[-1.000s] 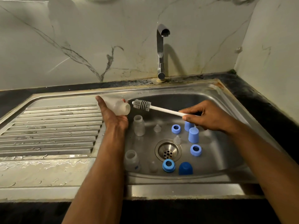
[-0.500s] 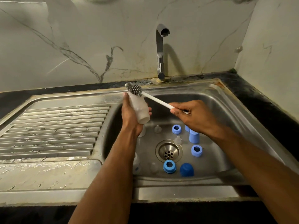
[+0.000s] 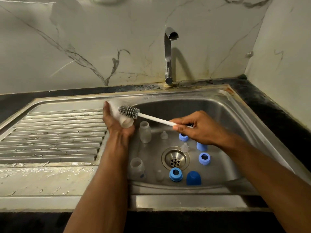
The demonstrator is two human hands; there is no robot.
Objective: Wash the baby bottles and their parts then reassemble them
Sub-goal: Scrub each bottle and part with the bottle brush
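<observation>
Steel sink (image 3: pixel 218 101) holding loose bottle parts, both hands busy over its left side.

Nearest the front wall stand a clear bottle (image 3: pixel 137 168), a clear teat (image 3: pixel 159 175), a blue ring (image 3: pixel 175 174) and a dark blue cap (image 3: pixel 193 178); no writing on any of them is legible. Past the drain (image 3: pixel 175 159) sit more blue rings and teats and a second clear bottle (image 3: pixel 145 132). Over the left edge, the left hand (image 3: pixel 116 125) grips a clear bottle (image 3: pixel 123 118) lying tilted, mouth toward the camera. The right hand (image 3: pixel 198 127) pinches the white handle of a grey bottle brush (image 3: pixel 129 111), whose head lies against that bottle's outside. The tap (image 3: pixel 168 56) rises behind.
</observation>
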